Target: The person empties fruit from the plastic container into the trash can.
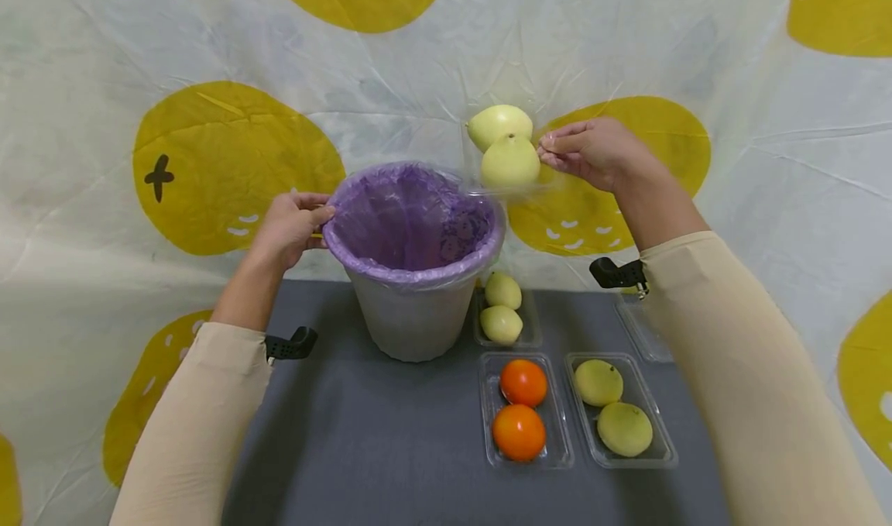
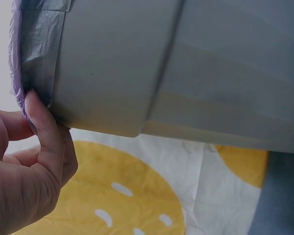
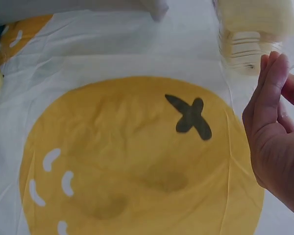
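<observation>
My left hand (image 1: 289, 228) pinches the left side of the rim of a grey bin (image 1: 418, 317), seen on the table in the head view. A purple bag (image 1: 390, 224) lines the bin and folds over its rim. In the left wrist view, thumb and fingers (image 2: 43, 127) grip the bag-covered rim. My right hand (image 1: 588, 154) pinches the right edge of a clear plastic tray (image 1: 474, 183), raised above the bin's right rim. Two pale yellow-green fruits (image 1: 511, 162) lie in this tray. The right wrist view shows the tray (image 3: 245, 51) at upper right, partly cut off.
To the bin's right stand a clear tray with two pale fruits (image 1: 501, 324), a tray with two orange fruits (image 1: 519, 433) and a tray with two yellow-green fruits (image 1: 625, 429). Another clear container (image 1: 644, 328) sits partly behind the right arm. A patterned cloth (image 1: 397, 69) hangs behind.
</observation>
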The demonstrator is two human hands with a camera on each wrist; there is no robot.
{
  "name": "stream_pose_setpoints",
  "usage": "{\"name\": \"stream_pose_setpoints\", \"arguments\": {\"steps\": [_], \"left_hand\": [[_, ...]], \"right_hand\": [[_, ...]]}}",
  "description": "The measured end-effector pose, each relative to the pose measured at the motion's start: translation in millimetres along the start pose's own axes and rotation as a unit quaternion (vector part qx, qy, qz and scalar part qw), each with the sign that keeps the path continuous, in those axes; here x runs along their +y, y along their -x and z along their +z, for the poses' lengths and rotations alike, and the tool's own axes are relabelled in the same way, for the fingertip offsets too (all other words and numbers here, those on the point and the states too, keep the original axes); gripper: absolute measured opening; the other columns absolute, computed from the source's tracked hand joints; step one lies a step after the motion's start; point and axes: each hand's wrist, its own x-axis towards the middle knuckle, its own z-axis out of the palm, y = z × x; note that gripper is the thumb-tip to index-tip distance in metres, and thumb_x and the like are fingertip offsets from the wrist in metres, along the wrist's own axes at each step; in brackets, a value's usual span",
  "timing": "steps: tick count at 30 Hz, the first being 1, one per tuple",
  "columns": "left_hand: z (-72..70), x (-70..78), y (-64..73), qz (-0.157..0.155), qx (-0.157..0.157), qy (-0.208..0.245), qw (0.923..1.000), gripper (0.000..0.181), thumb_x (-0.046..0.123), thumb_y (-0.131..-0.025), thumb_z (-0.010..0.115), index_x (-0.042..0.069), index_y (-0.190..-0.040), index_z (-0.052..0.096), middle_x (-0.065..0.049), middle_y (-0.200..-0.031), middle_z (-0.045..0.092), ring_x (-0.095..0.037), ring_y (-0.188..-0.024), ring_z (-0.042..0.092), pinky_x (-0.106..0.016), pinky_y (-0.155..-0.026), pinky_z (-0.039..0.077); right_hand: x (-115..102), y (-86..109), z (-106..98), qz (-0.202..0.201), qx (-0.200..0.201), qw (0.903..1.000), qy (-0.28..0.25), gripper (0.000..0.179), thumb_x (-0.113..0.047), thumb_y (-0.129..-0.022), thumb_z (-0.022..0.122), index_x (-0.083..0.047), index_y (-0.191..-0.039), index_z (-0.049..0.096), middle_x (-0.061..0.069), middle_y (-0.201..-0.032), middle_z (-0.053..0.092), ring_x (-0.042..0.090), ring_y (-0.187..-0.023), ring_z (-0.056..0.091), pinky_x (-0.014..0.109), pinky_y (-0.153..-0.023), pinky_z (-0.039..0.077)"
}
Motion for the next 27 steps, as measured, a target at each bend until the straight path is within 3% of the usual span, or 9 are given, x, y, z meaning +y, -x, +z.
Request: {"name": "stream_pose_setpoints", "arguments": {"steps": [8,18,27], "left_hand": [[2.2,-0.3,-1.5,-0.003,-0.001,0.008,1.0000,0.051,0.017,-0.107,0.057,0.000,-0.153,0.045,-0.005,-0.120,0.057,-0.011,-0.081,0.067,-0.024,-0.068,0.061],[3.2,1.1,-0.7,-0.003,-0.007,-0.001,1.0000,0.050,0.018,-0.108,0.055,0.001,-0.154,0.045,-0.008,-0.123,0.056,-0.010,-0.083,0.065,-0.022,-0.068,0.060],[3.1,0.0,0.3,-0.007,-0.007,0.002,1.0000,0.051,0.018,-0.108,0.055,0.001,-0.154,0.044,-0.008,-0.123,0.055,-0.010,-0.081,0.066,-0.022,-0.068,0.060]], "right_hand": [[1,-7.6,23,-0.026,0.024,0.9994,0.005,0.006,0.007,-0.094,0.067,0.003,-0.089,0.066,0.013,-0.079,0.073,0.019,-0.064,0.072,0.026,-0.064,0.062],[4,-18.0,45,-0.070,0.047,0.9941,0.068,0.005,0.007,-0.093,0.069,0.004,-0.091,0.065,0.010,-0.075,0.070,0.017,-0.061,0.070,0.024,-0.061,0.062],[4,-23.9,57,-0.085,0.063,0.9870,0.121,0.005,0.002,-0.094,0.070,0.003,-0.097,0.066,0.008,-0.078,0.071,0.016,-0.063,0.071,0.024,-0.061,0.061]]}}
